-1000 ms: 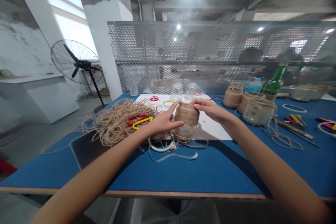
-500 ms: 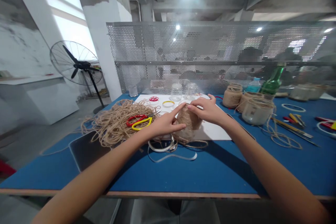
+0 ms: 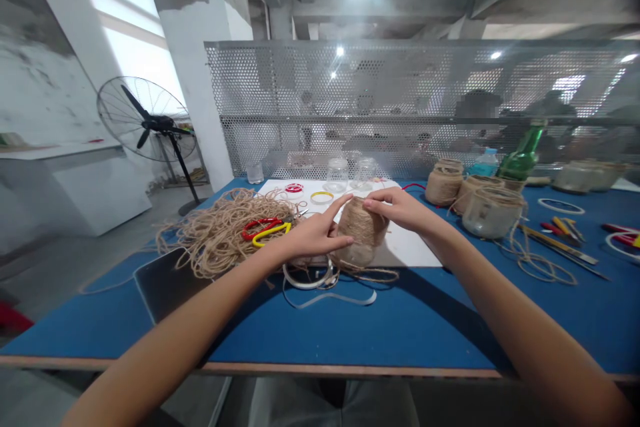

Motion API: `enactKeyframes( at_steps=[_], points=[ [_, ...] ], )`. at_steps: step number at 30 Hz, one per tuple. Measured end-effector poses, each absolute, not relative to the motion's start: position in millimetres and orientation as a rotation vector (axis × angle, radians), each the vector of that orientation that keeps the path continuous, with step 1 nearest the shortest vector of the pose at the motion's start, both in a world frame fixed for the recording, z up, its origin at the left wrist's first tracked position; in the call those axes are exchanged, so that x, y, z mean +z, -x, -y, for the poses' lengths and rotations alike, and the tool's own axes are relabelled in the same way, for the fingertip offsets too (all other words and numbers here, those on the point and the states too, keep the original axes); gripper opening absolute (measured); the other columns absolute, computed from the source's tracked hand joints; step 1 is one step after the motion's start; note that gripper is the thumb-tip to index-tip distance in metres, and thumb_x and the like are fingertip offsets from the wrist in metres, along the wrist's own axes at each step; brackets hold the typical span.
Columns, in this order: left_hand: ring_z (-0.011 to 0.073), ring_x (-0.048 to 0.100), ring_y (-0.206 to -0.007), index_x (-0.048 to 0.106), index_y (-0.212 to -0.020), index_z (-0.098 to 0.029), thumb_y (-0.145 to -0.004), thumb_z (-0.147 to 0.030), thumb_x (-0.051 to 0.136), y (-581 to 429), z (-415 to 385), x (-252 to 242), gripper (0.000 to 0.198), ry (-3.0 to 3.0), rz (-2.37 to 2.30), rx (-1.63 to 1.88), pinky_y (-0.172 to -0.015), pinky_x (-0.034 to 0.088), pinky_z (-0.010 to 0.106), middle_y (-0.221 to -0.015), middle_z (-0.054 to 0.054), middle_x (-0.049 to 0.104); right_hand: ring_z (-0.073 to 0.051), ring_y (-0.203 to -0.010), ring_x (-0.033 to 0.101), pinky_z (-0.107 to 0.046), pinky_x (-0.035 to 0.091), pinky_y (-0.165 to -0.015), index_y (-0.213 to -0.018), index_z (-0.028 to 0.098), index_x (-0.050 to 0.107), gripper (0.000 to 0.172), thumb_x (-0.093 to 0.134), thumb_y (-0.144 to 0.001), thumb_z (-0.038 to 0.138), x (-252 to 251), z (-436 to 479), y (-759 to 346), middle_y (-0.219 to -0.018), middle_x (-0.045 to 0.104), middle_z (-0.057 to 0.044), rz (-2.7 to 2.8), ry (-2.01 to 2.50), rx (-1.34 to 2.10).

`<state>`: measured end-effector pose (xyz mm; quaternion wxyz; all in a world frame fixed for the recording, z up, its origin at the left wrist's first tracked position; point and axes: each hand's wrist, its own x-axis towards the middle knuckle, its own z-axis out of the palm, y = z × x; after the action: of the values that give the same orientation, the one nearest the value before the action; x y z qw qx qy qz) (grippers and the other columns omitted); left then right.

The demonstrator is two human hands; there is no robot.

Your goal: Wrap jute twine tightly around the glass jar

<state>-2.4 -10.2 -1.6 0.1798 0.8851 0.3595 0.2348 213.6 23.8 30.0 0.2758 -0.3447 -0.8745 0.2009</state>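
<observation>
A glass jar wrapped in jute twine [image 3: 361, 232] stands tilted on the white sheet [image 3: 405, 248] in the middle of the blue table [image 3: 410, 320]. My left hand [image 3: 313, 230] grips its left side, index finger stretched over the top and thumb pressed against the twine. My right hand [image 3: 400, 209] rests on the jar's top right, fingers curled and pinching the twine there. Loose twine trails from the jar's base [image 3: 373, 273].
A heap of jute twine [image 3: 220, 233] with red and yellow scissors [image 3: 265, 230] lies left. White tape rings [image 3: 310, 277], a dark tablet [image 3: 163, 283], several wrapped jars [image 3: 443, 185], a green bottle [image 3: 523, 153] and tools [image 3: 565, 237] surround. A fan [image 3: 145, 121] stands beyond.
The jar has tipped from upright toward the right and been turned. My right hand shifted across its top, first spread, now curled and pinching. The left hand stayed on the left side.
</observation>
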Motion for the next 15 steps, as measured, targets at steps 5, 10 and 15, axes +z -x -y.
enactKeyframes(
  at_steps=[5,10,15],
  points=[
    [0.0099,0.045,-0.051,0.01,-0.138,-0.019,-0.079,-0.034,0.053,10,6,3,0.075,-2.578,-1.054,0.651,-0.051,0.029,0.02,-0.056,-0.007,0.047,-0.011,-0.058,0.038,-0.023,0.029,-0.054,-0.062,0.016,0.049,0.035,0.04,-0.082,0.042,28,-29,-217,-0.058,0.041,0.001,2.336,0.929,0.564],
    [0.0092,0.04,-0.05,0.019,-0.135,-0.018,-0.077,-0.031,0.054,14,9,11,0.069,-2.64,-1.066,0.746,-0.05,0.027,0.021,-0.055,-0.008,0.042,-0.01,-0.056,0.035,-0.023,0.026,-0.053,-0.059,0.016,0.044,0.034,0.04,-0.081,0.041,27,-30,-218,-0.057,0.037,0.002,2.32,0.931,0.583],
    [0.0093,0.04,-0.051,0.027,-0.13,-0.016,-0.077,-0.027,0.05,12,13,15,0.059,-2.664,-1.06,0.841,-0.051,0.027,0.02,-0.056,-0.007,0.04,-0.01,-0.055,0.033,-0.023,0.025,-0.052,-0.057,0.017,0.043,0.036,0.039,-0.081,0.044,26,-34,-219,-0.056,0.035,0.003,2.302,0.951,0.574]
  ],
)
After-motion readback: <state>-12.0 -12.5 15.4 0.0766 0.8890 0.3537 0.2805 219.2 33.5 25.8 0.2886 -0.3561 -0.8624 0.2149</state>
